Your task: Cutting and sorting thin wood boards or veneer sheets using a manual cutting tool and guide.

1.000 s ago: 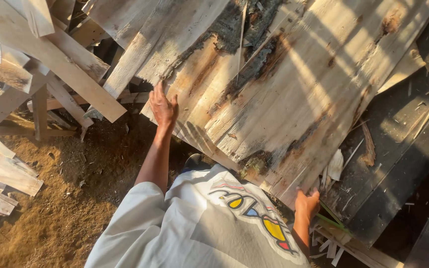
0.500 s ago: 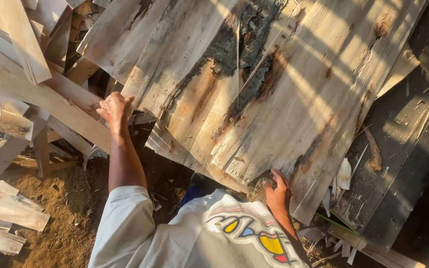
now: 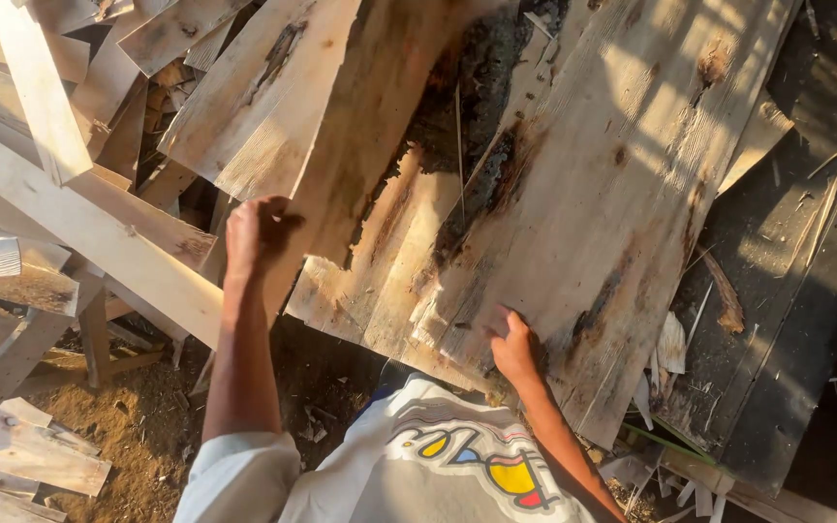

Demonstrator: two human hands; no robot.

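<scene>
A wide, rough wooden slab (image 3: 573, 194) with dark rotted patches and splits lies tilted over a heap of timber. My left hand (image 3: 254, 232) is closed on the slab's left edge, where a narrower split plank (image 3: 360, 145) runs upward. At the slab's lower edge my right hand (image 3: 515, 344) grips it, fingers curled onto the face. My white shirt with a coloured print (image 3: 438, 465) fills the bottom of the view.
Pale planks and offcuts (image 3: 70, 223) are stacked criss-cross on the left. Dark weathered boards (image 3: 796, 320) lie at the right with splinters on them. Sawdust-covered ground (image 3: 128, 426) shows at the bottom left, with short board pieces (image 3: 31, 455) beside it.
My left hand has shifted left along the slab's edge and closed on it. My right hand has come up and leftward along the lower edge. The slab now sits higher and nearer.
</scene>
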